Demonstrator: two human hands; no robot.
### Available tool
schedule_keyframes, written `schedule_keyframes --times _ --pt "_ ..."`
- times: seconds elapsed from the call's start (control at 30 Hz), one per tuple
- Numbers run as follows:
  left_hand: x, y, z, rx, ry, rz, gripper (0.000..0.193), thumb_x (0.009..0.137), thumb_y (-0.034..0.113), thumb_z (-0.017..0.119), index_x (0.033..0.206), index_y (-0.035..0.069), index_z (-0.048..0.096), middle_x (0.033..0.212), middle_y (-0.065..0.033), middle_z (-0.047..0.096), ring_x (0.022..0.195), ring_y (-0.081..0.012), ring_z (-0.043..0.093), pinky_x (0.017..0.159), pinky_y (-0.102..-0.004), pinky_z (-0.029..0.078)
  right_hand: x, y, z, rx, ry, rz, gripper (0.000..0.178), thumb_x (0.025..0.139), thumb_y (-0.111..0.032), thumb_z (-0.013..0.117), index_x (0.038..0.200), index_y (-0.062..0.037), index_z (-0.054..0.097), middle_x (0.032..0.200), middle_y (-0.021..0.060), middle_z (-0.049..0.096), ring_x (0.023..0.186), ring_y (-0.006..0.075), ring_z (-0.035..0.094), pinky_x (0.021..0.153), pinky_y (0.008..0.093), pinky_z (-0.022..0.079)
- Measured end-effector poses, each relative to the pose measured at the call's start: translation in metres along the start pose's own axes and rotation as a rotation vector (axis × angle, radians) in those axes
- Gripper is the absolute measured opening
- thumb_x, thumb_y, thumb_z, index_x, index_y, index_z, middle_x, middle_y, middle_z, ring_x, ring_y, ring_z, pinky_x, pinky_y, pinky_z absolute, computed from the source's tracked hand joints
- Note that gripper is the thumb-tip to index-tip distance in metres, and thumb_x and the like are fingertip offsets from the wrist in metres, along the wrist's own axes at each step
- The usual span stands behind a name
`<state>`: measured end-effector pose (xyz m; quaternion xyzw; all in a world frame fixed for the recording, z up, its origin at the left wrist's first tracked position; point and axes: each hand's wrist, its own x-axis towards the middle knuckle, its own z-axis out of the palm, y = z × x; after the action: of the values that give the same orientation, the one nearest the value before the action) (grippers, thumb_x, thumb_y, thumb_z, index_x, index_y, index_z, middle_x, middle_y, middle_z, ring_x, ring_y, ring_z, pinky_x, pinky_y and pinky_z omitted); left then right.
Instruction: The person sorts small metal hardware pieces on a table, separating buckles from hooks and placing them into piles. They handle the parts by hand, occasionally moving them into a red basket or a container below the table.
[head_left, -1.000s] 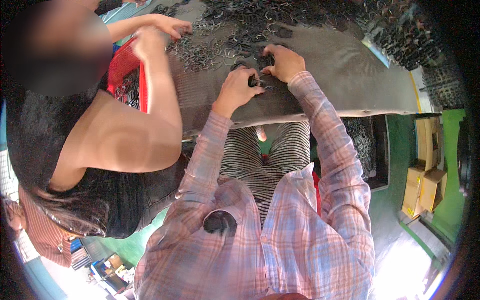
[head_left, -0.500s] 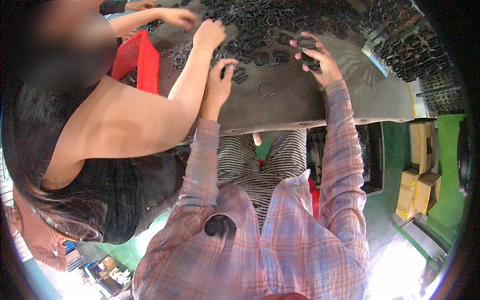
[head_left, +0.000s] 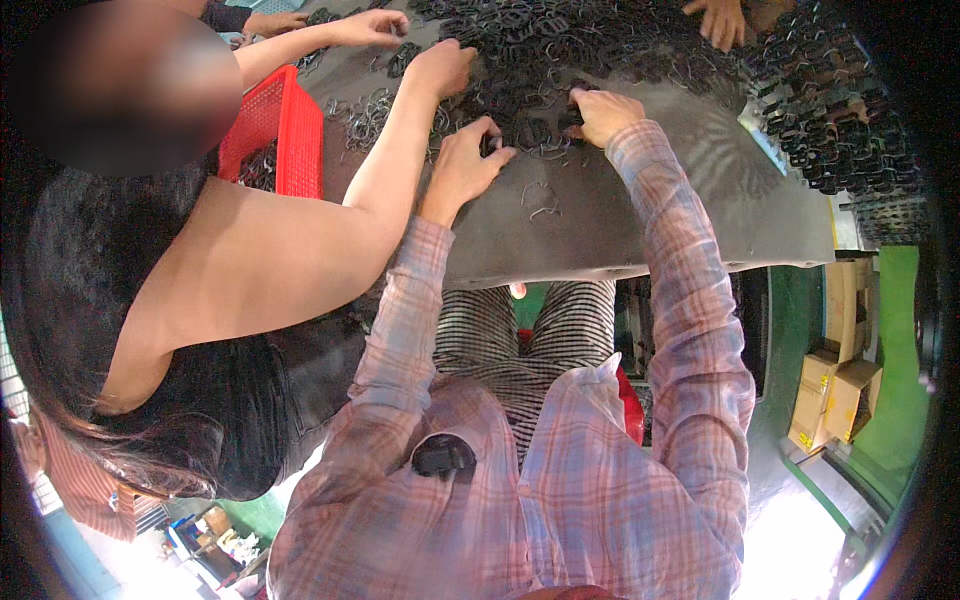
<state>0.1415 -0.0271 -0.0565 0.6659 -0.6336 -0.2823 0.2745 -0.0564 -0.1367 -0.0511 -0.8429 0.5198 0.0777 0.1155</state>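
Small black buckle-like parts (head_left: 520, 25) lie in a wide heap over the grey-covered table (head_left: 560, 225). My left hand (head_left: 465, 172) is at the heap's near left edge, thumb and fingers curled about a small black part (head_left: 491, 145). To its right, my right hand (head_left: 608, 118) is turned back up, fingers bent down around black parts (head_left: 573, 122) at the near edge of the heap; its fingertips are partly hidden. Between my hands and nearer to me lie a few thin, curved wire-like pieces (head_left: 541, 198).
A co-worker's arm (head_left: 375, 185) reaches over the table close beside my left forearm. A red plastic basket (head_left: 300, 140) stands at the left. Another person's hand (head_left: 718, 20) rests at the far side. Dark parts hang in rows (head_left: 820, 100) at right; cardboard boxes (head_left: 835, 395) are below.
My right hand has turned over and moved left and down to the heap with its stack of black parts. My left hand has shifted right, closing around a small black part.
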Motion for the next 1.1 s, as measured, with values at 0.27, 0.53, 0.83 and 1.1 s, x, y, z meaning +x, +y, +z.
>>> schedule_keyframes --times 0.27,0.53,0.83,1.1 --pt "-0.005 0.011 0.012 -0.753 0.019 -0.161 0.034 0.081 0.004 0.062 0.114 0.004 0.054 0.094 -0.0089 0.063 0.066 -0.0165 0.066 0.046 -0.0277 0.050 -0.011 0.006 0.003 0.177 0.018 -0.012 0.057 0.074 -0.044 0.072 0.116 -0.0083 0.057 0.113 0.0142 0.062 0.106 0.0310 0.058 0.088 0.0414 0.046" --pt "0.026 0.026 0.026 0.371 0.110 0.018 0.044 0.073 0.033 0.072 0.110 0.013 0.062 0.107 -0.0172 0.058 0.098 -0.0362 0.058 0.082 -0.0483 0.047 -0.015 0.005 -0.002 0.101 -0.054 -0.040 0.065 0.067 -0.043 0.077 0.117 -0.0056 0.059 0.113 0.0183 0.061 0.108 0.0317 0.057 0.090 0.0396 0.045" --pt "0.031 0.017 0.028 0.014 0.358 0.327 0.026 0.080 0.028 0.067 0.091 0.005 0.063 0.084 -0.0129 0.063 0.079 -0.0247 0.064 0.066 -0.0398 0.047 -0.019 0.021 0.006 0.449 0.129 -0.206 0.052 0.072 -0.038 0.073 0.107 -0.0006 0.063 0.104 0.0217 0.063 0.100 0.0332 0.059 0.085 0.0395 0.045" --pt "-0.022 0.013 0.023 -0.365 0.234 0.031 0.021 0.091 0.023 0.056 0.081 0.005 0.060 0.062 -0.0012 0.058 0.049 -0.0059 0.053 0.039 -0.0223 0.038 -0.023 0.038 0.006 0.625 0.482 -0.118 0.044 0.079 -0.038 0.068 0.103 -0.0010 0.064 0.089 0.0135 0.068 0.078 0.0266 0.064 0.067 0.0360 0.050"
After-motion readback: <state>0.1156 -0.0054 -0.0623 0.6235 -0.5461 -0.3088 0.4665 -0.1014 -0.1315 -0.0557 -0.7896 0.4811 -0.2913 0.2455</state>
